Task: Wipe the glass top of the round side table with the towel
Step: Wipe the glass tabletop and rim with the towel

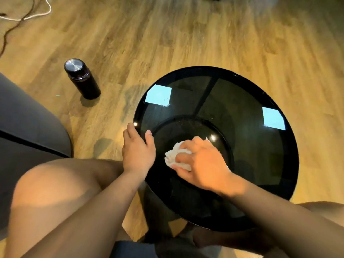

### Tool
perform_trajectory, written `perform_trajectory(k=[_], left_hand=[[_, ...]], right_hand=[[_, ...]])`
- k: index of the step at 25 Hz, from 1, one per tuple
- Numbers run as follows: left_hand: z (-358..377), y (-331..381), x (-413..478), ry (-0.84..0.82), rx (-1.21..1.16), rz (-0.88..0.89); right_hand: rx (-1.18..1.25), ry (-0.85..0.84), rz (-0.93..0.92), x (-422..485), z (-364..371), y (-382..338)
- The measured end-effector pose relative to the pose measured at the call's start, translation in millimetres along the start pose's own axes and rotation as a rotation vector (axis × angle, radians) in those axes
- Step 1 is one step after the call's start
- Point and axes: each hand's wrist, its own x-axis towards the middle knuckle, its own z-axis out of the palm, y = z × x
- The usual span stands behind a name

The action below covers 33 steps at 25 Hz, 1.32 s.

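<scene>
Nearest the camera, the person's bare knee (pixel 52 192) rises at the left, and both forearms reach forward over it toward the round side table (pixel 290 183), which stands on the floor close in front of the legs. The right hand (pixel 201 161) is on the near half of the dark glass top (pixel 242 146). Its fingers are curled round a bunched white towel (pixel 174 155) and press it flat against the glass. The towel lies just left of the table's middle, mostly covered by the hand, with its crumpled edge showing beyond the fingers. The left hand (pixel 137 151) clasps the table's left rim, with the fingers wrapped over the outer edge and the thumb laid on top of the glass, a little apart from the towel.

The glass is smoky and see-through. A dark round base and a slanting black strut show beneath it. Two pale square reflections (pixel 158 96) sit on the surface, one at the far left and one at the right, and there are small bright glints near the hands.

To the left, a grey cushioned seat (pixel 28 127) fills the edge of the view. Beyond it, a dark bottle (pixel 81 79) with a shiny metal cap stands upright on the wood-grain floor (pixel 167 43), well apart from the table. Farthest off, at the top left corner, a white cable (pixel 37 15) and a dark one trail loosely across the boards.
</scene>
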Motion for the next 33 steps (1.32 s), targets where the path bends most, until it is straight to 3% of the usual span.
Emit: perform_trajectory(k=[2, 6, 9, 11, 15, 17, 19, 23, 26, 29, 33], left_hand=[[2, -3, 1, 0.005, 0.0, -0.009], [4, -4, 1, 0.021, 0.005, -0.017], [4, -3, 0, 0.02, 0.026, -0.003], [3, -3, 2, 0.014, 0.04, -0.01], [-1, 2, -1, -0.006, -0.001, 0.019], [-2, 1, -1, -0.007, -0.009, 0.012], [-1, 0, 1, 0.0, -0.002, -0.011], [3, -3, -1, 0.019, 0.005, -0.006], [2, -3, 1, 0.003, 0.01, -0.015], [1, -1, 1, 0.001, 0.019, -0.01], [0, 0, 0, 0.004, -0.003, 0.014]], right_hand=[[0.031, 0.04, 0.108, -18, -5, 43], [-0.095, 0.109, 0.569, -35, -14, 135], [-0.153, 0.158, 0.756, -21, -19, 142], [-0.129, 0.157, 0.66, -1, -18, 102], [0.018, 0.055, 0.103, 18, 3, -15], [0.019, 0.02, -0.023, 0, 4, -11], [-0.014, 0.056, 0.117, -26, -1, 35], [-0.111, 0.189, 0.596, -48, -21, 146], [-0.146, 0.254, 0.761, -1, -13, 124], [-0.044, 0.271, 0.564, 41, 11, 35], [0.058, 0.081, 0.084, 10, 13, -16]])
